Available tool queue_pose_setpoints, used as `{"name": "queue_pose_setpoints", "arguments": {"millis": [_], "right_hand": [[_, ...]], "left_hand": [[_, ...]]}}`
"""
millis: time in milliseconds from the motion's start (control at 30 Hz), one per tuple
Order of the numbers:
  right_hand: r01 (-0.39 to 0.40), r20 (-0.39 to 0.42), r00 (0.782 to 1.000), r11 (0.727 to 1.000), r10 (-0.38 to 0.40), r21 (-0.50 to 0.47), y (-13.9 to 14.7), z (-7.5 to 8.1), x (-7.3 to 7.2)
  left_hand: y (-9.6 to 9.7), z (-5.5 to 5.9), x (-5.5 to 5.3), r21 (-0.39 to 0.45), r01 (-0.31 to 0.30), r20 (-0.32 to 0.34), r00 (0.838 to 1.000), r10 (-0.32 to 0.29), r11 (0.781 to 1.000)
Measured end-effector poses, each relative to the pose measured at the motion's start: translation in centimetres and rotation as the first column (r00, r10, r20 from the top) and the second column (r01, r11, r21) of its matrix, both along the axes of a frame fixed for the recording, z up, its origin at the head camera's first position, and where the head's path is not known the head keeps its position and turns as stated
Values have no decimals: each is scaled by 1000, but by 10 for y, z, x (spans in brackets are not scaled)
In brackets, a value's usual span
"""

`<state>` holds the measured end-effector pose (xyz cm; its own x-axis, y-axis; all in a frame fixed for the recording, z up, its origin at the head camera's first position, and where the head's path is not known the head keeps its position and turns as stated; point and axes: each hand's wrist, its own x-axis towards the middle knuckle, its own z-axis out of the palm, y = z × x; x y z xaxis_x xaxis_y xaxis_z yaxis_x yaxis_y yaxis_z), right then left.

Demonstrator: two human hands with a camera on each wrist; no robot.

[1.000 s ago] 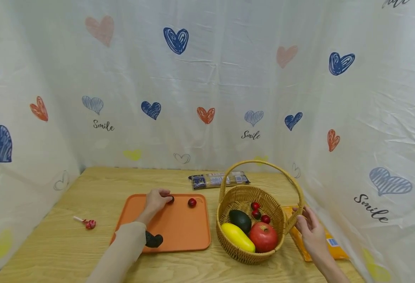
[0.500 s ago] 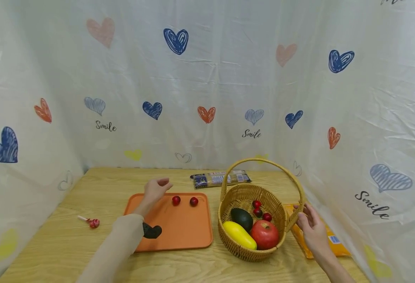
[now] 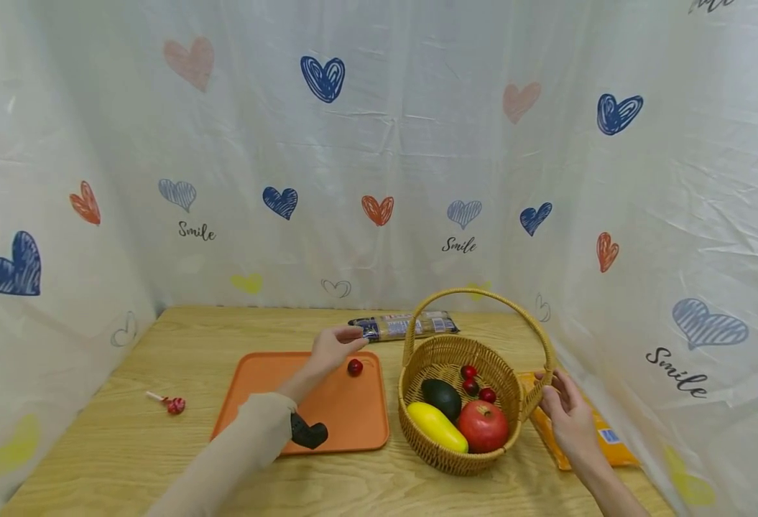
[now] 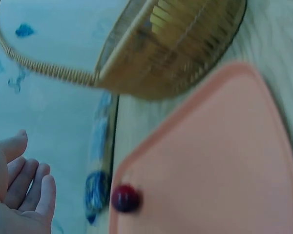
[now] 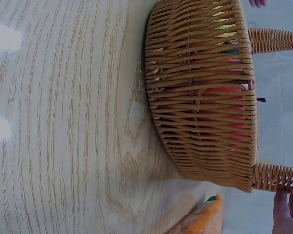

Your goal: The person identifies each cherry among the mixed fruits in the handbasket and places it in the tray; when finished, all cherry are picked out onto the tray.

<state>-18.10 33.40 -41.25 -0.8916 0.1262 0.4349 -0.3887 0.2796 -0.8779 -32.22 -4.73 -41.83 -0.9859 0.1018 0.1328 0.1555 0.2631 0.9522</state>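
My left hand point(image 3: 335, 350) is over the back of an orange tray point(image 3: 346, 420), fingers loosely bent. The left wrist view shows this hand point(image 4: 24, 190) with nothing between thumb and fingers. Just beyond the fingertips a dark red cherry point(image 3: 355, 368) lies on the tray. To the right stands a wicker basket point(image 3: 440, 459) with an arched handle. My right hand point(image 3: 572, 420) holds the foot of that handle, thumb in front and fingers behind it. Inside the basket are a red pomegranate point(image 3: 483, 426), a yellow mango-like fruit point(image 3: 437, 428), a dark green avocado point(image 3: 441, 398) and several cherries point(image 3: 470, 387).
A lollipop point(image 3: 174, 406) lies left of the tray on the wooden table point(image 3: 113, 445). Behind the tray and basket is a clear packet point(image 3: 404, 327) with blue ends. An orange packet point(image 3: 618, 454) lies beside my right hand. A heart-print curtain point(image 3: 391, 158) surrounds the table.
My left hand has come off a cherry at the tray's back, lifted, then moved right. That cherry is now out of sight behind the hand and wrist. The right hand stays on the basket handle.
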Motion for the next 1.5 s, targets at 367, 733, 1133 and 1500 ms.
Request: {"name": "queue_pose_setpoints", "arguments": {"millis": [367,733,1133,1500], "right_hand": [[44,54,997,998,-47,53,7,0,1],[62,89,994,996,-68,70,4,2,-3],[66,108,992,996,-71,55,1,1,-3],[58,114,992,998,-61,32,2,1,-2]], "left_hand": [[87,11,34,96,299,2,954,-300,949],[135,16,42,61,341,-13,940,-341,938],[175,18,28,21,272,-24,962,-272,962],[210,11,19,18,228,-9,974,-228,973]]}}
